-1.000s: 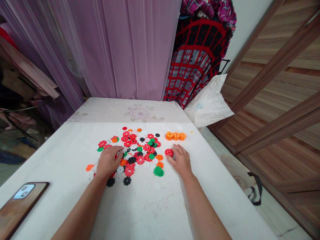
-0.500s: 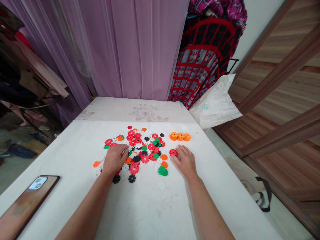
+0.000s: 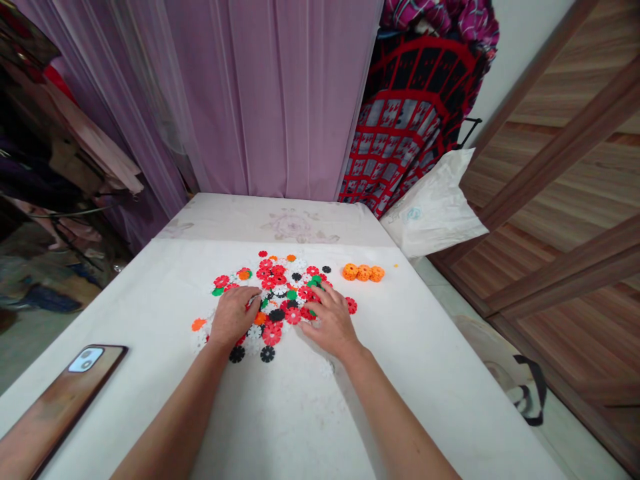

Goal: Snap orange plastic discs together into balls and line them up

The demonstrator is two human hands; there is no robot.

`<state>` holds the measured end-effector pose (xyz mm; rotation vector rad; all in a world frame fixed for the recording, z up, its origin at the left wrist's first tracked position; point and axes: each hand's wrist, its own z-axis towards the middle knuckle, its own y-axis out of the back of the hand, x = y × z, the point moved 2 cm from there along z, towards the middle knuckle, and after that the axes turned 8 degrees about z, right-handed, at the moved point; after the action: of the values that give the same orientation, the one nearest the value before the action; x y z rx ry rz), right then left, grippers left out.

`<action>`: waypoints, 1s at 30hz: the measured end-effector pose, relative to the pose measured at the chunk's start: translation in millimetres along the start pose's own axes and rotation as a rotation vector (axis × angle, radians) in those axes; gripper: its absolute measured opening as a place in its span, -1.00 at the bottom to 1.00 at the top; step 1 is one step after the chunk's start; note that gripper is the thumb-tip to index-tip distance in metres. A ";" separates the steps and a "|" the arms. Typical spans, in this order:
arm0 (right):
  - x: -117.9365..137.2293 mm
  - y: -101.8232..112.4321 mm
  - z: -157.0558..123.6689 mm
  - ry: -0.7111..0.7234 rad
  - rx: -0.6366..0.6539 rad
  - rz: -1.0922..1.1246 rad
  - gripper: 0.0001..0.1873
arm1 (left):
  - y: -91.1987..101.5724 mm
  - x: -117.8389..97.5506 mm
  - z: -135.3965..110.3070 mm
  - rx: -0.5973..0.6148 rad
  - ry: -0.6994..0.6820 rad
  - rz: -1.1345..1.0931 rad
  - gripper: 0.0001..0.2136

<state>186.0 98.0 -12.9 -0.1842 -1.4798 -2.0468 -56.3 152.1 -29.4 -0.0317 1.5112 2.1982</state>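
A loose heap of flower-shaped plastic discs [image 3: 273, 333] in red, white, black, green and orange lies mid-table. My left hand [image 3: 234, 317] rests at the heap's left side, fingers curled in towards the thumb; what lies between them is too small to make out. Over the right part of the heap is my right hand [image 3: 330, 321], palm down, fingers spread and touching discs, holding nothing I can see. Just beyond it sits a small red disc stack [image 3: 352, 305]. Orange disc stacks [image 3: 364, 273] stand side by side farther back, apart from the heap.
A phone [image 3: 65, 410] lies face down at the table's left front. The white tablecloth [image 3: 280, 420] covers the table. A white bag [image 3: 433, 207] leans at the right rear edge, and a purple curtain [image 3: 260, 100] hangs behind.
My right hand has moved left from beside the red stack onto the heap, its fingers now spread. The red stack stays on the table. My left hand has hardly moved.
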 end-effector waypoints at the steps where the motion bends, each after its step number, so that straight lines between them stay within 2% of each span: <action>1: 7.2 -3.9 1.7 -0.008 0.032 -0.003 -0.68 | 0.7 -0.5 -0.1 0.000 0.000 0.000 -0.69; 5: 20.5 -13.6 7.2 -0.071 0.117 -0.025 -0.54 | 2.6 -2.0 -0.5 0.010 -0.002 0.003 -0.69; 9: 20.9 -16.4 9.8 -0.100 0.161 -0.027 -0.59 | 1.4 -1.1 -0.9 0.003 0.004 -0.003 -0.69; 21: 21.4 -23.2 10.4 -0.145 0.146 0.040 -0.69 | -4.4 2.1 -2.1 -0.002 0.008 -0.014 -0.72; 26: 11.8 -17.6 10.2 -0.146 0.059 0.067 -0.71 | -1.6 1.1 -1.6 -0.002 -0.011 -0.014 -0.70; 30: -24.0 3.7 5.8 -0.210 -0.076 0.069 -0.69 | -1.0 2.0 -0.8 -0.005 -0.019 -0.007 -0.70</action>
<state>206.1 111.8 -18.3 -0.4877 -1.4966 -2.0799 -57.9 152.4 -31.2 -0.0170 1.4933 2.1908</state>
